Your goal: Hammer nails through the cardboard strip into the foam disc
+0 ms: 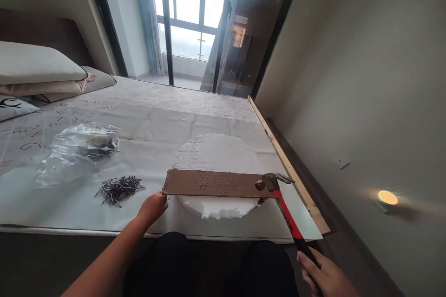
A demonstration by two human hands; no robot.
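My right hand [322, 271] is wrapped around the black grip of a claw hammer [287, 211] with a red shaft. Its metal head is over the right end of a brown board [212, 183], whether touching I cannot tell. Rows of small nail heads or holes dot the board's middle. Beneath the board lies a white foam disc [218, 151] with a ragged near edge. At the board's left end my left hand [153, 206] is closed, a thin dark tip jutting from the fingers. To its left is a pile of loose nails [120, 190].
A clear plastic bag [80, 148] with dark contents lies behind the nails. Pillows [38, 65] are stacked at the far left of the covered bed [139, 120]. A wooden strip [289, 167] edges the right side, near the wall. My knees are at the front edge.
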